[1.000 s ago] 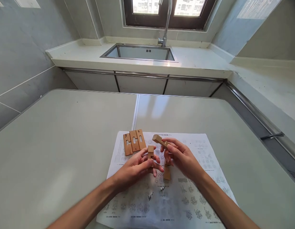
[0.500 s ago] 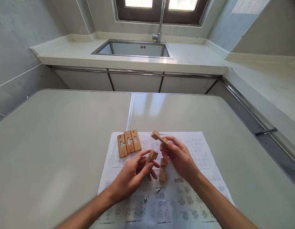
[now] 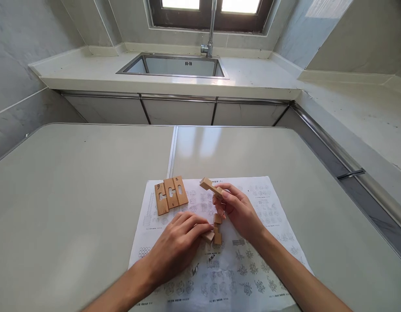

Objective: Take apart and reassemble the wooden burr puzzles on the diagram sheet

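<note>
My right hand (image 3: 237,208) pinches a notched wooden puzzle piece (image 3: 211,185) by one end, raised over the printed sheet (image 3: 252,277). Palm down, my left hand (image 3: 184,234) has its fingers closed on a second wooden block (image 3: 208,236), low by the sheet and mostly covered by the hand. Just right of that block lies another notched wooden piece (image 3: 217,229), between the two hands. Three flat wooden plates with cut-out slots (image 3: 171,195), marked with numbers, sit side by side at the sheet's upper left.
The sheet lies on a pale table (image 3: 67,195) with a seam (image 3: 173,151) running away from me. Beyond it stands a white counter (image 3: 252,80) with a sink (image 3: 174,67) and a faucet (image 3: 208,47). A ledge with a metal rail (image 3: 330,143) runs along the right.
My left hand has turned palm down and lowered its block beside the piece lying on the sheet. My right hand still holds its piece raised. The whole view has shifted slightly.
</note>
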`<state>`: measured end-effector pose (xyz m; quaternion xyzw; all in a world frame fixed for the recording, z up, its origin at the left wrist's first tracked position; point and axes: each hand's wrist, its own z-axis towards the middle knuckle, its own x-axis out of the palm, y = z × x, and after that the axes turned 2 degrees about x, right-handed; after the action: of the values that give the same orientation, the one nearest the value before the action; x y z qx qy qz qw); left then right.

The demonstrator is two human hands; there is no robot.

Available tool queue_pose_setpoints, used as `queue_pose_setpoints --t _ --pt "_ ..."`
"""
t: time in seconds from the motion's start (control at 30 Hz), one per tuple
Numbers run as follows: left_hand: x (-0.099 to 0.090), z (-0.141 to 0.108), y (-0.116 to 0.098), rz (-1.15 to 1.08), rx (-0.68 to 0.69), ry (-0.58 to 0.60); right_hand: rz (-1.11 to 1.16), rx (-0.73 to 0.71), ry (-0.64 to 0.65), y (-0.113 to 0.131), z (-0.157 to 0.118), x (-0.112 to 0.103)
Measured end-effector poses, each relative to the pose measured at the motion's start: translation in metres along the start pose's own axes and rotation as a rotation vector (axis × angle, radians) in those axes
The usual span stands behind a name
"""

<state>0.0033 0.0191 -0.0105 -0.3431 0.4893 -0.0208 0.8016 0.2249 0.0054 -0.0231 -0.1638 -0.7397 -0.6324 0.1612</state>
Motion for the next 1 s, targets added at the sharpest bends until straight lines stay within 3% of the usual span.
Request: queue_pose_setpoints --t 0.27,0.5,0.57,0.67,0.73,0.83,1.0 --pt "-0.006 0.004 -0.008 -0.049 0.047 0.068 0.014 0.009 0.019 0.002 0.002 0.001" --pt "0.004 0.023 -0.012 -0.043 -0.012 0.083 0.118 -0.016 0.005 0.006 0.003 0.000" --pt "0.003 0.022 -0.010 -0.197 -0.088 0.066 0.159 -0.015 -0.017 0.008 0.005 -0.002" --pt "-0.004 0.019 -0.007 -0.613 -0.344 -0.017 0.210 -0.017 -0.057 0.010 0.006 -0.004" --pt "-0.010 0.020 -0.005 -0.921 -0.493 -0.139 0.223 -0.006 -0.074 0.010 0.007 -0.005" --pt "-0.017 0.026 -0.004 -1.279 -0.566 -0.318 0.212 0.015 -0.062 0.010 0.006 -0.005" --pt "-0.017 0.029 -0.001 -1.584 -0.742 -0.203 0.111 -0.010 0.050 0.005 0.002 -0.002"
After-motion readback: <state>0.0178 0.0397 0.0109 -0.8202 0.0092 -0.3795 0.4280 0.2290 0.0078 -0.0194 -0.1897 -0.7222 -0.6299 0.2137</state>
